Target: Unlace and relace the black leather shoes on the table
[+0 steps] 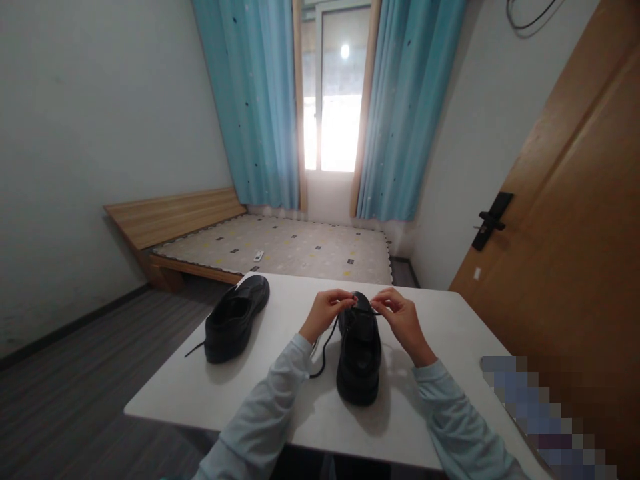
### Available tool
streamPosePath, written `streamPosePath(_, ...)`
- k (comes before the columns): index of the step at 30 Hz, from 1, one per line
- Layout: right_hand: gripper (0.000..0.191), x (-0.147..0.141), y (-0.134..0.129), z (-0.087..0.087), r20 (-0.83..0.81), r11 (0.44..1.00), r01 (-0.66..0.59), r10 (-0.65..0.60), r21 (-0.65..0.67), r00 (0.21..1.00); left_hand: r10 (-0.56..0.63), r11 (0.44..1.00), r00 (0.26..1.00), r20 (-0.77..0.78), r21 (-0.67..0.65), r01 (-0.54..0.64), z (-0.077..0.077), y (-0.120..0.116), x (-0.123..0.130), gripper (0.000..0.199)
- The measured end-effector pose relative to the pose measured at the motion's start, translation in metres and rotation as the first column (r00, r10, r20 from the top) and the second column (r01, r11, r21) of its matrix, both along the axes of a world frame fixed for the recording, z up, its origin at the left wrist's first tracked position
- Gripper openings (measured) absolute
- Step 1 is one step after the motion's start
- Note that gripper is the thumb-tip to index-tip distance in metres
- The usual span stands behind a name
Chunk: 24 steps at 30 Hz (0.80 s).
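Note:
A black shoe [361, 367] stands on the white table [300, 427] in front of me, its toe pointing away. My left hand [329, 308] pinches at the lace area near the toe, from the left. From the other side, my right hand [397, 317] has its fingertips closed on a dark shoelace at the shoe's right edge. Part of the black shoelace [327, 347] hangs in a curve left of the shoe and ends on the table. Exactly what sits between my left fingertips is hard to see. The other black shoe [235, 320] rests at the table's left side, a lace end trailing from it.
Beyond the table is a low bed [285, 247] with a wooden headboard [175, 217] and a small white remote [259, 256] on it. A brown door [565, 220] stands to the right. Something pixelated [540, 407] covers the table's right edge.

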State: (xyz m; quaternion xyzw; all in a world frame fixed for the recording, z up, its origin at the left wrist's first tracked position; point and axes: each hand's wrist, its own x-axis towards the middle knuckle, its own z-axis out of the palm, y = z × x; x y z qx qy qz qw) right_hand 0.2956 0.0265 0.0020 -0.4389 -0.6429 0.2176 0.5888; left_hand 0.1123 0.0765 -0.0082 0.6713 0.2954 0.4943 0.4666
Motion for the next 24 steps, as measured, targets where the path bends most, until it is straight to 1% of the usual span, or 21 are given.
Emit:
streamPosePath(3,0.012,-0.003,0.000,-0.003,0.023,0.999,-0.030,0.030,-0.017,0.999,-0.074,0.996,0.997,0.001,-0.050,0.073,0.000,-0.007,0.008,0.025)
streamPosePath(7,0.012,-0.005,-0.002,-0.004,0.030,0.999,-0.032,0.033,-0.032,0.999,-0.090,0.992,0.996,-0.002,-0.091,0.090,-0.001,-0.009,0.012,0.027)
streamPosePath(11,0.013,-0.005,-0.002,-0.003,0.020,0.999,-0.026,0.027,-0.037,0.999,-0.100,0.990,0.995,-0.010,-0.096,0.099,-0.001,-0.009,0.013,0.027)
streamPosePath(14,0.015,-0.006,-0.001,-0.003,0.022,0.999,-0.011,0.012,-0.042,1.000,-0.108,0.992,0.994,-0.030,-0.073,0.105,-0.001,-0.009,0.014,0.026)
streamPosePath(20,0.016,-0.009,-0.001,-0.005,0.022,0.999,0.010,-0.009,-0.050,1.000,-0.089,0.994,0.986,-0.142,0.051,0.097,-0.001,-0.011,0.015,0.024)
streamPosePath(22,0.015,-0.007,0.000,-0.004,0.025,0.999,0.005,-0.004,-0.053,1.000,-0.084,0.994,0.984,-0.160,0.060,0.095,0.000,-0.012,0.014,0.025)
streamPosePath(24,0.015,-0.002,0.001,-0.003,0.047,0.997,-0.009,0.012,-0.070,0.999,-0.089,0.995,0.989,-0.122,0.035,0.094,0.001,-0.013,0.012,0.026)
